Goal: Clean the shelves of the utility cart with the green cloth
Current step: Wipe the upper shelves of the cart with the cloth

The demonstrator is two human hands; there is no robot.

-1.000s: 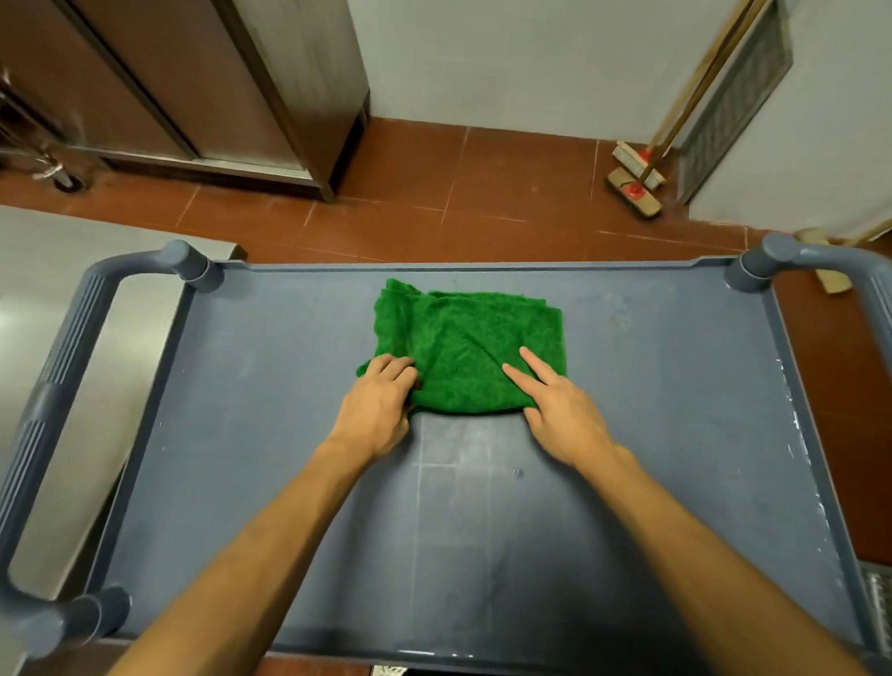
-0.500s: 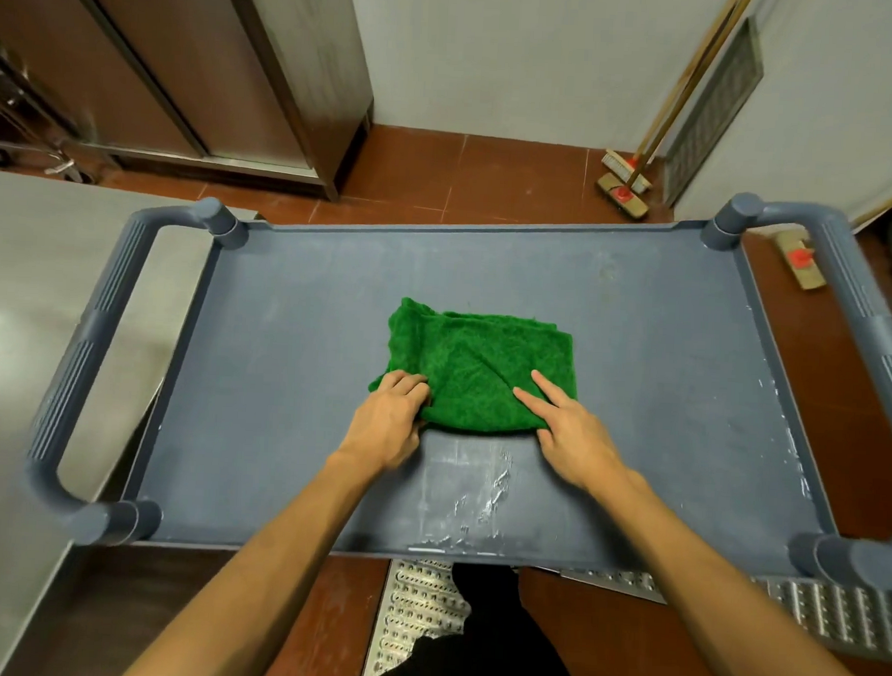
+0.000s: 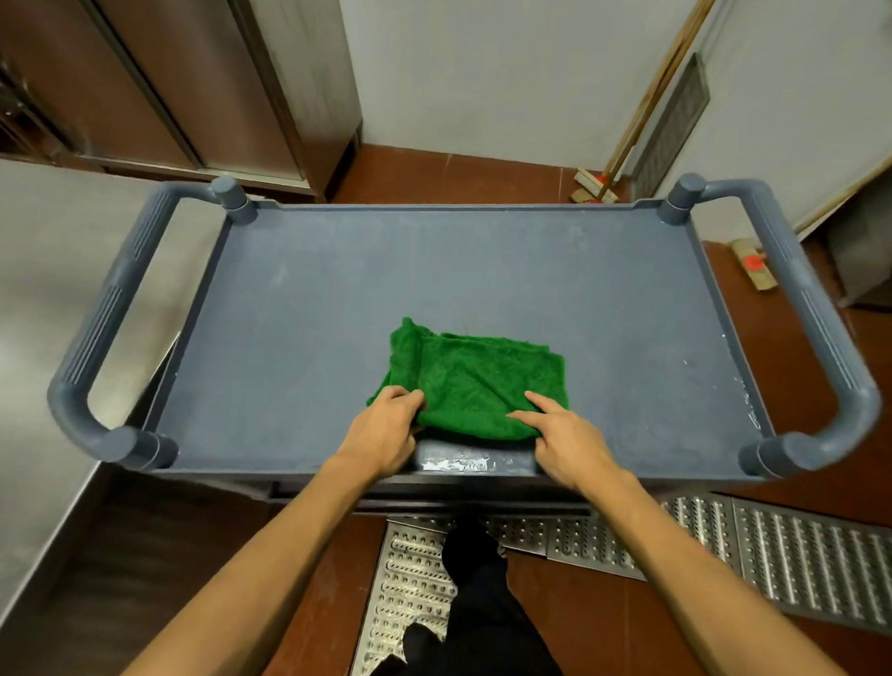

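A folded green cloth (image 3: pixel 475 382) lies on the grey-blue top shelf of the utility cart (image 3: pixel 333 302), close to the near edge. My left hand (image 3: pixel 383 429) grips the cloth's near left corner with curled fingers. My right hand (image 3: pixel 564 442) presses flat on the near right corner, index finger stretched over the fabric. A wet shiny streak (image 3: pixel 456 463) shows on the shelf between my hands, just behind the cloth. The lower shelves are hidden under the top one.
The cart has curved handles on the left (image 3: pixel 102 323) and right (image 3: pixel 812 323). A steel counter (image 3: pixel 27 294) stands at the left. Brooms (image 3: pixel 596 188) lean against the far wall. Metal floor grating (image 3: pixel 782 557) runs beside my dark-trousered leg (image 3: pixel 477 620).
Both hands have dragged the cloth toward me, from mid-shelf to near the front edge, leaving a wet streak. The view has pulled back, showing the floor and my leg.
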